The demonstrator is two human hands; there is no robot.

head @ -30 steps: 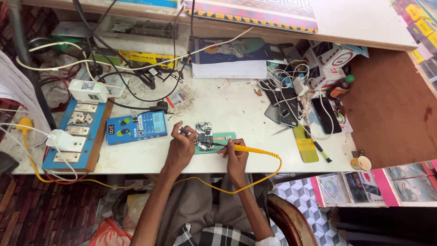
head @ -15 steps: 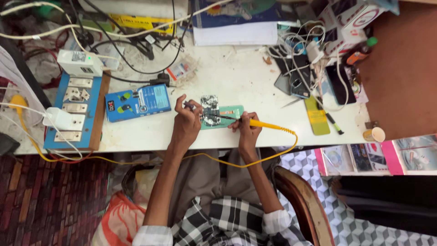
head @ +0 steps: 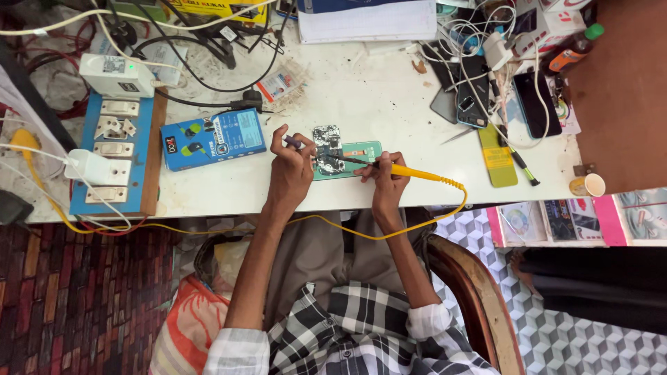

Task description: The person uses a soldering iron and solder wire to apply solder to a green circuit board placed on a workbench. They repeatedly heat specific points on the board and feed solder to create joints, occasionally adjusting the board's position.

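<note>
- The right hand [head: 384, 186] sits nearest the desk's front edge, fingers curled tight round the yellow plastic handle of a pen-shaped soldering iron [head: 410, 171]. Its dark metal tip reaches left onto the board. The handle looks light and rigid; the sensible place to hold is the yellow grip, well back from the tip, which is probably hot.
- The thin yellow cord [head: 389, 232] loops from the handle's back end down below the desk edge; it seems limp and likely to drag a little on the hand.
- The left hand [head: 290, 170] is just beside the board, thumb and fingers pinched shut on a slim dark tool [head: 294, 144], perhaps tweezers; I cannot tell for certain.
- The small green circuit board with silvery metal shields [head: 338, 154] lies flat on the white worktop [head: 389, 97] between both hands. It looks light, stiff and fragile, best held by its edges.
- Farther left lies a flat blue rectangular box [head: 213, 137].
- Beyond it, a blue wooden switchboard with white sockets [head: 111, 149].
</note>
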